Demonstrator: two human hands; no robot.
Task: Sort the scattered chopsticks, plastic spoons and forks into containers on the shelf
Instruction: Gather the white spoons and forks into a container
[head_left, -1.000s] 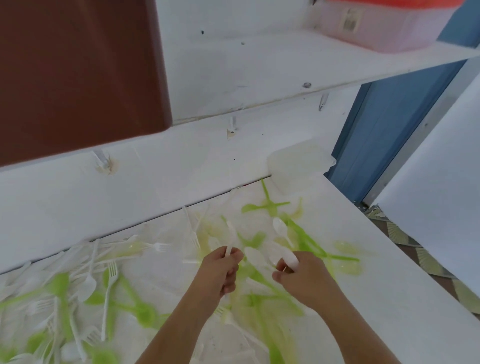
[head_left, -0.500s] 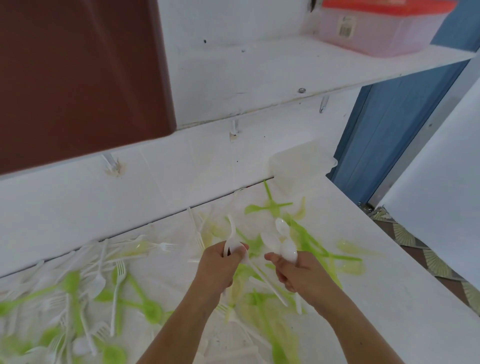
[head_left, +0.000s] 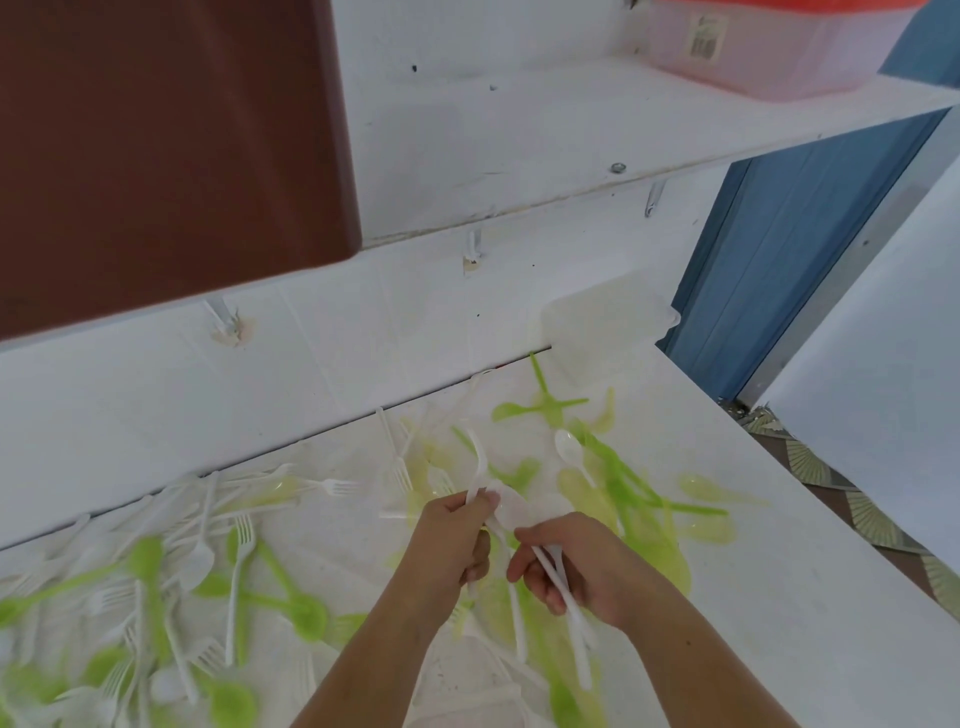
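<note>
Left hand (head_left: 454, 545): a white spoon (head_left: 480, 467) is being gripped in curled fingers, its handle sticking out of the fist toward 12 o'clock.
Right hand (head_left: 592, 566): a bundle (head_left: 574, 629) of white spoons is being pinched by the handles, which are trailing toward 5 o'clock; the bowl ends are meeting the left hand's spoon between the two hands.
Step judged: white spoons are probably being gathered into one handful for a container.
Risk: the bundle is being held loosely near one end, so a spoon could be dropped back into the pile if the handles are fanned apart during a hand-over.
Risk: white forks could be swept up with the spoons, since both are pale, thin and blurred together.
Green spoons (head_left: 623, 483): these are lying scattered from 1 to 3 o'clock, and more at 8 o'clock.
Forks (head_left: 239, 561): these are lying tangled at 9 o'clock on the table (head_left: 779, 597).
Chopsticks: none are being made out.
Clear tub (head_left: 608, 332): this is sitting at 1 o'clock in the table's back corner.
Pink box (head_left: 753, 57): this is standing on the shelf (head_left: 519, 130), far out at 1 o'clock.
In the way: the shelf edge is overhanging the table's back, so a lift toward the box is likely being forced outward round it.
</note>
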